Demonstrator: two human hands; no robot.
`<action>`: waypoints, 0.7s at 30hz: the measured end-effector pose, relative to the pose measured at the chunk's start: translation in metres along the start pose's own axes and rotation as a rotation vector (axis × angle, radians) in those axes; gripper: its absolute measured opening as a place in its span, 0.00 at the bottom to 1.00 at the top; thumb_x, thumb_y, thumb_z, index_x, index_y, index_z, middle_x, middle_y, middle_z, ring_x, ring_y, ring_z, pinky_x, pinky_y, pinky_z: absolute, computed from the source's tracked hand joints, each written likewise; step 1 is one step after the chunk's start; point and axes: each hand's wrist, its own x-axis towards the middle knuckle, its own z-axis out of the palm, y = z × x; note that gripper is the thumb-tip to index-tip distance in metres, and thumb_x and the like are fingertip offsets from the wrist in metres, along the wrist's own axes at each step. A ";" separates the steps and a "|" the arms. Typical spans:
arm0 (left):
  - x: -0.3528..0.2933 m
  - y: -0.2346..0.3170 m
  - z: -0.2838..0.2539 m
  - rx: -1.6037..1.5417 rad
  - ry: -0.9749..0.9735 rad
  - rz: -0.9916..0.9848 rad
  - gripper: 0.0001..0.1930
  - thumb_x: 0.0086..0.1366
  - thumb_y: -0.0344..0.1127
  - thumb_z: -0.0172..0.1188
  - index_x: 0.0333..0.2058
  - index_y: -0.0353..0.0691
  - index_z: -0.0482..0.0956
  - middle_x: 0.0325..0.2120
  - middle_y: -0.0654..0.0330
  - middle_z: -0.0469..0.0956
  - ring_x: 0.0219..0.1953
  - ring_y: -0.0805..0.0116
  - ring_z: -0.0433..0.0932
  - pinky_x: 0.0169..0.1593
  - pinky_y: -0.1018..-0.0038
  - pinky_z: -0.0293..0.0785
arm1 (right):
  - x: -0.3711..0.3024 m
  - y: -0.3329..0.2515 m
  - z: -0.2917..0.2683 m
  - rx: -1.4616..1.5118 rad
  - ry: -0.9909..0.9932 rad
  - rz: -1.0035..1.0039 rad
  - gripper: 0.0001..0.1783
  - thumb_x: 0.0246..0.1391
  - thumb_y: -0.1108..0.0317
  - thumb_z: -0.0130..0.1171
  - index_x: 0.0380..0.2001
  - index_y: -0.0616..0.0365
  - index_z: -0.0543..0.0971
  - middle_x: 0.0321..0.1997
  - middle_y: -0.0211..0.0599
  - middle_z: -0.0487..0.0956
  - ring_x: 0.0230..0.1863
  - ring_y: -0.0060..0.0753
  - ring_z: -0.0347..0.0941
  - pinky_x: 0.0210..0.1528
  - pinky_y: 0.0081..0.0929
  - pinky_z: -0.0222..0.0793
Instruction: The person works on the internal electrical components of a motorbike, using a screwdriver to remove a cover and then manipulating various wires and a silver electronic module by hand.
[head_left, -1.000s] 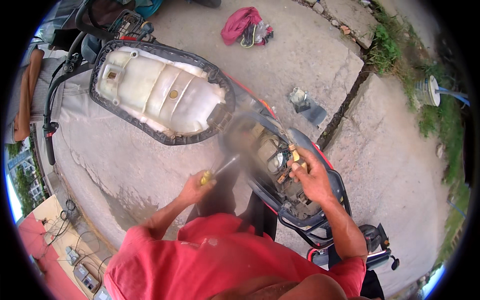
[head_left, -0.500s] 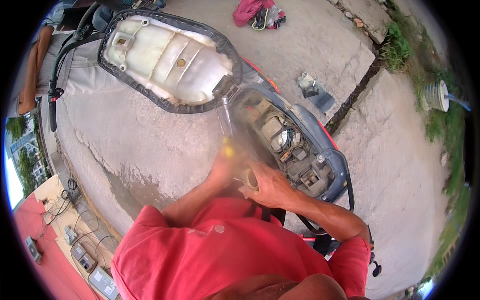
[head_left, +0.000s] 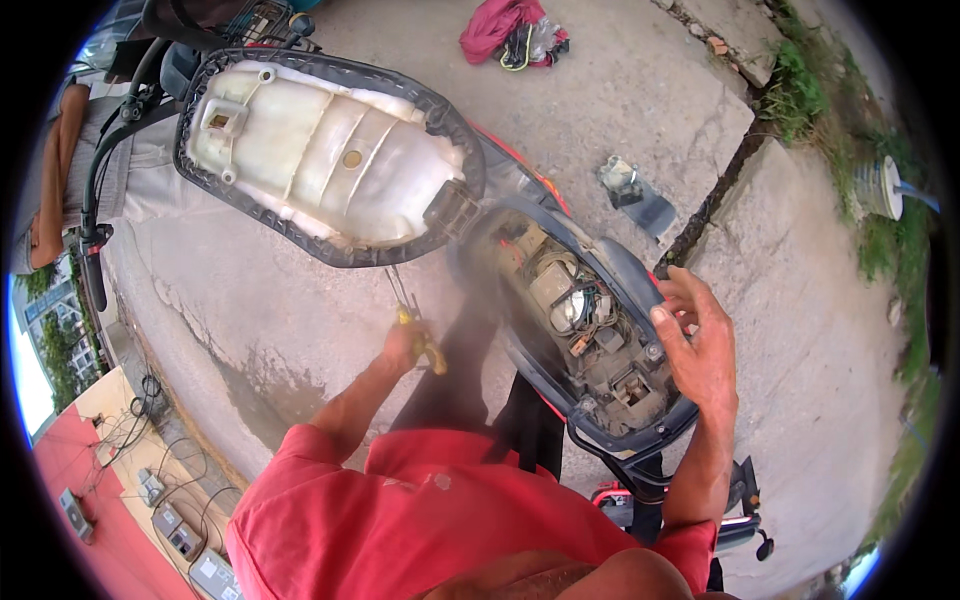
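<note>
- Concrete (head_left: 270, 305) with a long crack surrounds the work.
- Yellow-handled tools (head_left: 436, 358), seemingly two, sit left of the open compartment (head_left: 628, 285), the left hand (head_left: 402, 345) closed around them.
- Right hand (head_left: 704, 345): empty, fingers loosely curled, beside the compartment's rim; contact unclear.
- Step, apparently: tools parked in one hand; working inside would call for passing one across.
- Beyond: upturned seat (head_left: 310, 170), pink cloth (head_left: 495, 32).

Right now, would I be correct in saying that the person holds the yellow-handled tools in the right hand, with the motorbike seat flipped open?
Not quite: the head view shows the yellow-handled tools in the left hand, not the right hand. The motorbike seat is flipped open.
</note>
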 end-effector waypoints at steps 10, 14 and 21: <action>0.238 0.081 0.045 0.451 -0.085 0.220 0.10 0.72 0.36 0.63 0.49 0.42 0.81 0.41 0.56 0.84 0.41 0.61 0.83 0.45 0.61 0.81 | 0.013 0.021 -0.019 -0.159 0.070 0.034 0.31 0.55 0.69 0.68 0.63 0.63 0.77 0.54 0.48 0.84 0.52 0.45 0.81 0.54 0.38 0.75; 0.258 0.096 0.074 0.620 -0.029 0.301 0.11 0.71 0.36 0.64 0.49 0.41 0.82 0.41 0.55 0.85 0.42 0.61 0.83 0.46 0.61 0.81 | 0.015 0.016 -0.014 -0.175 0.023 0.011 0.31 0.53 0.68 0.69 0.61 0.64 0.78 0.53 0.49 0.83 0.52 0.50 0.81 0.54 0.40 0.75; 0.274 0.108 0.097 0.879 0.058 0.440 0.12 0.71 0.37 0.64 0.49 0.40 0.83 0.40 0.54 0.86 0.42 0.61 0.84 0.47 0.63 0.81 | 0.019 0.014 -0.013 -0.234 -0.003 0.023 0.31 0.52 0.69 0.70 0.60 0.64 0.78 0.53 0.52 0.83 0.52 0.54 0.81 0.53 0.41 0.76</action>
